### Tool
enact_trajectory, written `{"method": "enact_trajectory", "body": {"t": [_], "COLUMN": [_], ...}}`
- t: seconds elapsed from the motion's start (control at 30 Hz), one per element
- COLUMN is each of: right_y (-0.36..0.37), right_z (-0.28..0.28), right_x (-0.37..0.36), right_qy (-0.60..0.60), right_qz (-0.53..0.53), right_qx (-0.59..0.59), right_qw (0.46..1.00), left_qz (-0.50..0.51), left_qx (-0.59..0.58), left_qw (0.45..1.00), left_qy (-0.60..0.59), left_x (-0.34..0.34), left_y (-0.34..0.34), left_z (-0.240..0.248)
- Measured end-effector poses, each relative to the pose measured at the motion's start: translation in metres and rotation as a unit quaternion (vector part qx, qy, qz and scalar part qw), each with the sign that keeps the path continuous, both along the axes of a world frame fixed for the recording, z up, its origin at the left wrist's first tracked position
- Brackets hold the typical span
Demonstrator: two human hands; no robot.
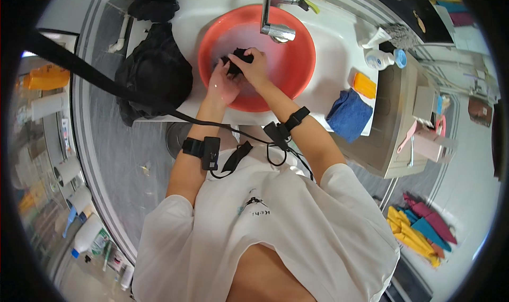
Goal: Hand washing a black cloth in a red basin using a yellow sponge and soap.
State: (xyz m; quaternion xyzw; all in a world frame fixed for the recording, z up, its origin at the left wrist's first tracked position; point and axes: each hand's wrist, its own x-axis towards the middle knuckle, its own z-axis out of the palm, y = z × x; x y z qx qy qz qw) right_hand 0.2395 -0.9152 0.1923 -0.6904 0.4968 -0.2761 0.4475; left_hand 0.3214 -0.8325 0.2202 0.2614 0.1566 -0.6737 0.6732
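Both hands are working inside a red basin (297, 74) that is sitting in a white sink (339, 42). The left hand (222, 82) and the right hand (254, 66) are meeting over a small black cloth (238, 58), which is lying in the middle of the basin, bunched up between them. The right hand's grip is closing over the top of the cloth, fingers curled down around it; the left hand's grip is cupping it from below and the side, palm partly open, fingertips pressing into the fabric.

A chrome faucet (273, 16) is reaching out over the far part of the basin, its spout hanging just beyond the hands. To the left, a heap of black clothes (154, 74) is lying on the sink's edge, touching the basin's rim, and another dark bundle (154, 4) is sitting further back. To the right, a folded blue cloth (347, 114) is draping over the front corner, with an orange soap bar (365, 85) just beside it and a white bottle (379, 59) lying further back. A black strap (95, 77) is crossing from the upper left towards the person's chest, passing in front of the heap of clothes. Wrist bands with cables are wrapping both forearms. On the floor at lower right, coloured hangers (419, 230) are lying in a pile.
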Motion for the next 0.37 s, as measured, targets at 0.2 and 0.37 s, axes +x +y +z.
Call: {"method": "enact_trajectory", "body": {"t": [0.2, 0.37], "right_y": [0.025, 0.062], "right_z": [0.056, 0.091], "right_x": [-0.009, -0.015], "right_qy": [-0.071, -0.071], "right_qz": [0.129, 0.305], "right_qx": [-0.14, -0.279], "right_qw": [0.979, 0.908], "left_qz": [0.087, 0.043], "left_qx": [-0.015, -0.241], "left_qw": [0.995, 0.969], "left_qy": [0.048, -0.038], "left_x": [-0.017, -0.011], "left_y": [0.018, 0.033], "left_z": [-0.001, -0.035]}}
